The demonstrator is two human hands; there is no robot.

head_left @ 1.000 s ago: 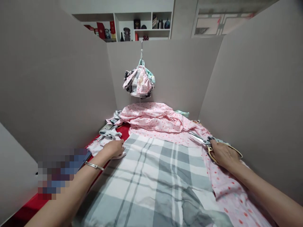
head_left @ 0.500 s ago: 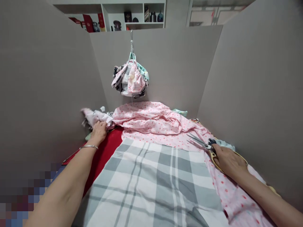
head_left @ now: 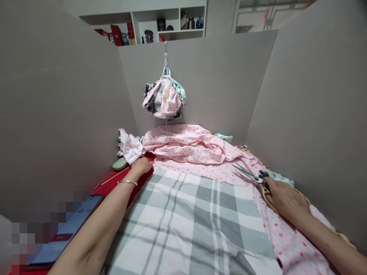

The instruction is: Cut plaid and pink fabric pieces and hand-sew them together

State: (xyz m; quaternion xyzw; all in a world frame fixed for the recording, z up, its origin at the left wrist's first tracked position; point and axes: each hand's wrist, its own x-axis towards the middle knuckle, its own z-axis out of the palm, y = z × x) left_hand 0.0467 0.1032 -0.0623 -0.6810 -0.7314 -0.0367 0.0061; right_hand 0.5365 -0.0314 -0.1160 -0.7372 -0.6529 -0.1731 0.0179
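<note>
A pair of scissors (head_left: 265, 187) with gold handles is gripped in my right hand (head_left: 288, 198), its blades parted and pointing left over pink dotted fabric (head_left: 189, 147). Grey-and-white checked fabric (head_left: 200, 221) lies spread in front of me, on top of part of the pink cloth. My left hand (head_left: 142, 165) is down by the red surface (head_left: 114, 185), near the left edge of the pink fabric. Its fingers look curled, and whatever is under them is hidden. A crumpled white-pink cloth piece (head_left: 131, 148) and a pale green oval object (head_left: 120, 164) lie just beyond it.
Grey panels (head_left: 206, 84) stand on three sides. Bunched fabric pieces (head_left: 164, 97) hang from a hook on the back panel. A phone or tablet (head_left: 76, 225) lies at the lower left, beside my left forearm. Shelves (head_left: 169, 19) show behind.
My left hand has left the crumpled white-pink cloth and moved right and slightly nearer. The view has shifted left, showing the green oval object and screen. My right hand still holds the scissors.
</note>
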